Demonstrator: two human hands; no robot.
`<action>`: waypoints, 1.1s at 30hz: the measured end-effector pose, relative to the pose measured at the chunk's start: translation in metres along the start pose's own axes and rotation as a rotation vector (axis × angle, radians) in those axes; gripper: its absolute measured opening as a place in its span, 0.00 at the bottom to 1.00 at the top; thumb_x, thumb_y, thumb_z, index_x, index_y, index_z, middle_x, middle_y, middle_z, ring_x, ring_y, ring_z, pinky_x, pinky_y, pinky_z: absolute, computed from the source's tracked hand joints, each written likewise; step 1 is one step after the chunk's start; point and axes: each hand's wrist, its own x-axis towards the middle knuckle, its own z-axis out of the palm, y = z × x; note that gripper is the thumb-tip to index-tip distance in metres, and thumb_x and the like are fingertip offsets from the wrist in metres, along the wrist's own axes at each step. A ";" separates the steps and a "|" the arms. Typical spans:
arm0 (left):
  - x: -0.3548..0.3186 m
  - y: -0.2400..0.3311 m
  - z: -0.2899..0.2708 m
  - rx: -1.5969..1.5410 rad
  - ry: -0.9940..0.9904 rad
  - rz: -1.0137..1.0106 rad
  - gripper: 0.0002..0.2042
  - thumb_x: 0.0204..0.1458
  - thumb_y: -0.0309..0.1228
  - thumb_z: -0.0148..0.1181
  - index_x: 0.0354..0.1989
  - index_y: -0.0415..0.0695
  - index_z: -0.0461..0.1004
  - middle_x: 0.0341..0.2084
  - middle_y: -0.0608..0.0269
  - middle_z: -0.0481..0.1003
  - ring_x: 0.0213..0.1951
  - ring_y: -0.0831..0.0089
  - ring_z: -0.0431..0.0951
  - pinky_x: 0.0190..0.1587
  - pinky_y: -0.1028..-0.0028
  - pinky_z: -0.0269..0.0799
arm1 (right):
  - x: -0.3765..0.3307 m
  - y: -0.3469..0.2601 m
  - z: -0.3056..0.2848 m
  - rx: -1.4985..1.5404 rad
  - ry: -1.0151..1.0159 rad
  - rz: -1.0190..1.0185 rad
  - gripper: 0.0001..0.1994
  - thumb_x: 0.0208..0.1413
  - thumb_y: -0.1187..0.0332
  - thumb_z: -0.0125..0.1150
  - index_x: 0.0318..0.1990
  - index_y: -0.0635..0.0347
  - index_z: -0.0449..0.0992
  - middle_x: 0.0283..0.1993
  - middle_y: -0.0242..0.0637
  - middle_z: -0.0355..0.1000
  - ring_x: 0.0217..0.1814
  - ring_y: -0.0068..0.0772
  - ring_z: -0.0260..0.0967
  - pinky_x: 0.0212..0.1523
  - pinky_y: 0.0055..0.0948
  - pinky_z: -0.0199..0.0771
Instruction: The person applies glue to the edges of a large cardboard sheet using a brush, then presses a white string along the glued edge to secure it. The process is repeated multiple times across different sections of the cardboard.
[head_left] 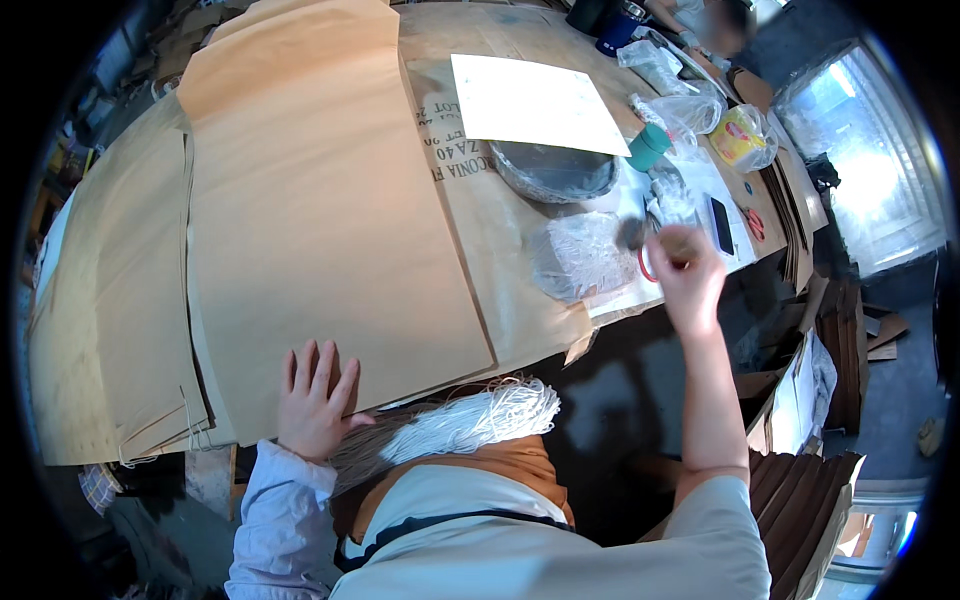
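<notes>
Brown paper sheets (320, 220) take up the middle of our head view, a big smooth stack lying flat on the paper-covered worktop (520, 320), its near edge facing us. Down at that edge we have our left hand (318, 410), palm down, fingers spread wide and resting on the paper, nothing gripped. Over to the right, our right hand (690, 275) is a blur above the worktop's near side; its fingers are curled, a brownish round shape shows among them, and we cannot tell whether it is held. Just beside that hand we catch a red curved piece (645, 266), then a clear plastic bag (580, 255) of pale stuff. Farther back we have a round dark basin (555, 172) with a white sheet (535, 100) partly over it, and a green container (650, 146) to its right. Beyond the right hand sit a dark phone (721, 225) and red-handled scissors (755, 225). Across our lap, below the table edge, we see a bundle of pale cord (490, 420), while another paper stack (110, 300) lies left of the main one, with thin cord loops (190, 420) near its lower end.
</notes>
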 end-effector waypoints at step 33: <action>-0.121 0.024 -0.054 -0.207 0.126 -0.501 0.05 0.38 0.20 0.56 0.26 0.38 0.73 0.34 0.56 0.74 0.26 0.63 0.72 0.27 0.67 0.68 | -0.096 -0.199 0.092 0.813 -0.705 -0.329 0.14 0.43 0.76 0.69 0.40 0.65 0.77 0.33 0.42 0.76 0.28 0.33 0.72 0.27 0.28 0.71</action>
